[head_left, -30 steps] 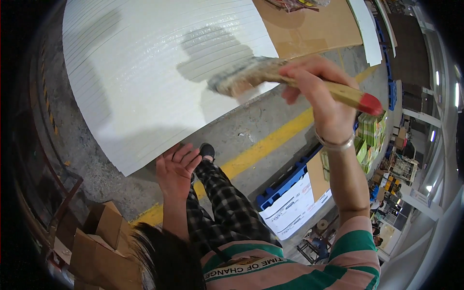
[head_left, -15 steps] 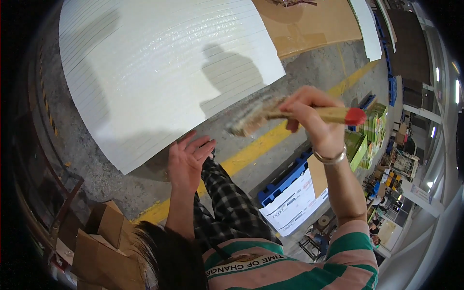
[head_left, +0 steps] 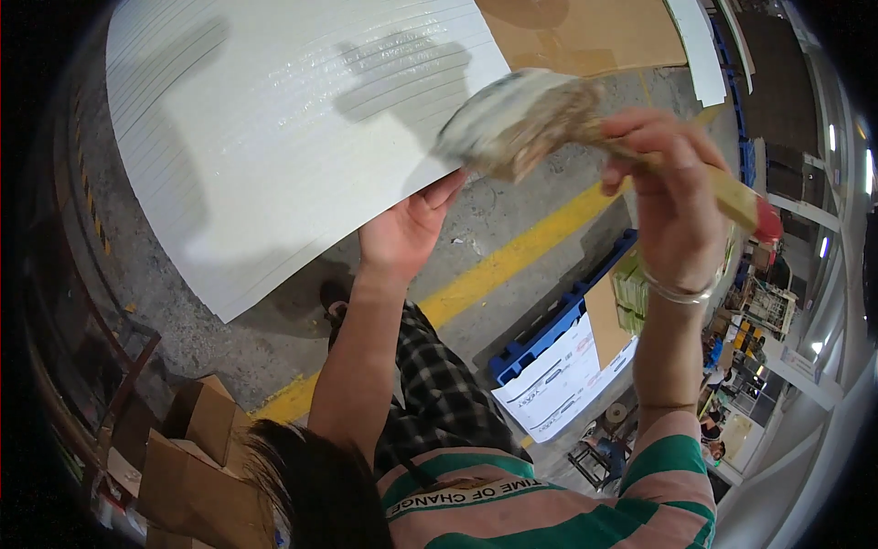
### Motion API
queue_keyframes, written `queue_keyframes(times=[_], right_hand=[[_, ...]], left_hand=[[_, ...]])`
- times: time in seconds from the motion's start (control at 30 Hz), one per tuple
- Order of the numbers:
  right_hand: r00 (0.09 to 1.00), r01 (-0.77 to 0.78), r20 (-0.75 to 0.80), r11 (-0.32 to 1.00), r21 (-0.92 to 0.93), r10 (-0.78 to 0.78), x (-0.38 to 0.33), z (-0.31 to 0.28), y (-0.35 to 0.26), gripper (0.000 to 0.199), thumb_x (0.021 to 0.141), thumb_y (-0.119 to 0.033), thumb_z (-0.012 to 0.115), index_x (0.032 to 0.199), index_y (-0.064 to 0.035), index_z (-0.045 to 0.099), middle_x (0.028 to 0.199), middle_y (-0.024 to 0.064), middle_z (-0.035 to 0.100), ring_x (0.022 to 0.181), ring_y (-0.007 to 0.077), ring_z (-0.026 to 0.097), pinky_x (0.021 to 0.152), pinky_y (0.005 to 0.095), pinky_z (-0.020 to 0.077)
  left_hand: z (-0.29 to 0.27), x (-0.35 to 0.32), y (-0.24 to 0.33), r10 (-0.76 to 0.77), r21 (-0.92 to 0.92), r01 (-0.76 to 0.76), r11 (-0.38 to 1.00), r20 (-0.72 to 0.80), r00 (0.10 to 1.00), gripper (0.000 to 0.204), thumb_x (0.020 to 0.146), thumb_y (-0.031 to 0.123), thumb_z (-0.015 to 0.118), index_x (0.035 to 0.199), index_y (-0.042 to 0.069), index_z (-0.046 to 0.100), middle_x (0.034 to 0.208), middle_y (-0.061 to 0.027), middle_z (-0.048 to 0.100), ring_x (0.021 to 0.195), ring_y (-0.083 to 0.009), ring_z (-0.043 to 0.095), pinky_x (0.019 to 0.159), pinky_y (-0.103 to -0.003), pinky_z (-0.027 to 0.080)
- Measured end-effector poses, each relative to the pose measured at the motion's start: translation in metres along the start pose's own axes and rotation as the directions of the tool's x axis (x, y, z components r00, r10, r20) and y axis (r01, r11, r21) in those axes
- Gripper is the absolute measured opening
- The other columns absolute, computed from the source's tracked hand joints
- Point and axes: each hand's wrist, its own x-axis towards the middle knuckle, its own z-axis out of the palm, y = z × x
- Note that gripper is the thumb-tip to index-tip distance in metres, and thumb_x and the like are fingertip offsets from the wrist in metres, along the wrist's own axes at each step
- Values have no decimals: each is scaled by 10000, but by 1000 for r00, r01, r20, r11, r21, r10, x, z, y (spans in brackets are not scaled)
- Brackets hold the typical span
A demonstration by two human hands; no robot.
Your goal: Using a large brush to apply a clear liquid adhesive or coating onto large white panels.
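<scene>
My right hand (head_left: 672, 197) grips a wide paintbrush (head_left: 521, 123) by its wooden handle, which ends in a red tip. The brush's bristles are blurred and pale, as if coated with something white, and overlap the near right part of a large white sheet (head_left: 302, 174) in view. Whether they touch it, I cannot tell. At the sheet's near edge my left hand (head_left: 402, 233) has its palm turned up and its fingers curled at the rim, with fingertips partly hidden. The sheet is scored with parallel lines and has a wet-looking sheen.
Brown cardboard (head_left: 585, 37) lies beyond the sheet on the right. A blue pallet (head_left: 558, 320) with printed white board and green packages stands on the floor to the right. Open cardboard boxes (head_left: 197, 457) sit at lower left. A yellow line (head_left: 512, 247) crosses the concrete floor.
My right hand has moved up and to the right, and the brush has come over the sheet. My left hand, open before, has reached forward to the sheet's edge.
</scene>
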Motion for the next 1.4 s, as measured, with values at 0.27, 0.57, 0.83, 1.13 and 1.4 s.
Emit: queue_keyframes(times=[0.27,0.57,0.83,1.13,1.4], right_hand=[[997,-74,30,997,28,73,-23,27,29,205,852,-112,565,891,79,629,969,173,598,722,200,633,643,288,527],[989,-142,49,990,-4,142,-19,27,32,176,843,-109,581,830,61,623,914,152,613,698,185,644,624,274,520],[999,50,-4,990,-129,-51,12,37,25,314,881,-193,475,833,81,623,899,203,605,597,229,621,551,298,506],[991,-126,-48,992,20,127,-21,20,17,214,859,-137,555,789,52,625,841,138,622,616,170,625,584,261,488],[984,-166,-52,985,47,169,-28,24,29,201,863,-126,557,812,55,627,837,129,620,606,176,620,565,269,488]], left_hand=[[8,0,-3,9,21,-2,1000,-335,942,519,932,386,372,1312,35,413,1338,-125,451,1239,-288,420,1069,-443,303],[-28,7,-2,-30,-255,119,959,328,944,505,927,377,358,1302,48,435,1323,-128,467,1232,-294,427,1061,-444,311],[-1,15,-4,132,77,-121,990,-166,977,590,908,461,365,1313,35,416,1321,-162,460,1197,-315,467,989,-454,402],[-12,2,-2,26,206,48,977,-340,940,546,927,431,386,1292,28,429,1307,-125,481,1191,-275,473,999,-422,384],[-46,3,8,1,125,-5,992,33,999,490,909,406,437,1234,43,492,1234,-96,548,1141,-235,517,970,-400,411]])
